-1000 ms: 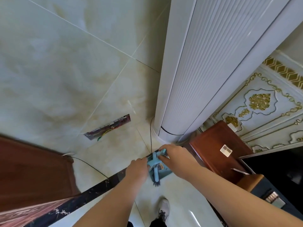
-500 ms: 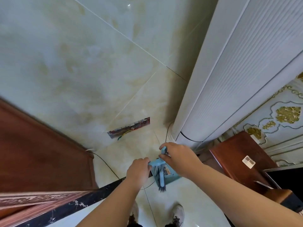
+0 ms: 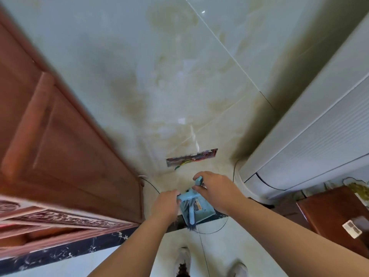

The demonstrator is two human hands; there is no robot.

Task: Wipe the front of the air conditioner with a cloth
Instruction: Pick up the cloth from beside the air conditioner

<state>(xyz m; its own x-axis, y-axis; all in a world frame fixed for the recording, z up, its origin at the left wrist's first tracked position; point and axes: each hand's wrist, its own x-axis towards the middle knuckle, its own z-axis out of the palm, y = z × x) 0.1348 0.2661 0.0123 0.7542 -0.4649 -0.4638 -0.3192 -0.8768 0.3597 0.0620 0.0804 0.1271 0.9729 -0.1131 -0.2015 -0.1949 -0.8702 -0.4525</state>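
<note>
Both hands meet low in the middle of the view over a light blue dustpan (image 3: 196, 208) with a small blue brush (image 3: 191, 213) lying in it, dark bristles pointing toward the person's shoes (image 3: 183, 258). The left hand (image 3: 166, 203) curls its fingers round the pan's left upper edge; the right hand (image 3: 216, 189) grips a blue handle (image 3: 199, 180) at the pan's far end. No cloth can be made out. The white air conditioner (image 3: 311, 136) stands at the right, its ribbed front well apart from the hands. Compared with half a second ago the view has swung left: the air conditioner sits nearer the right edge, the brown wooden door (image 3: 60, 140) fills more of the left side, and the wall opening with loose wires (image 3: 191, 157) now lies just beyond the hands. The grip on the dustpan is unchanged. A brown cabinet (image 3: 335, 214) shows at lower right.
</note>
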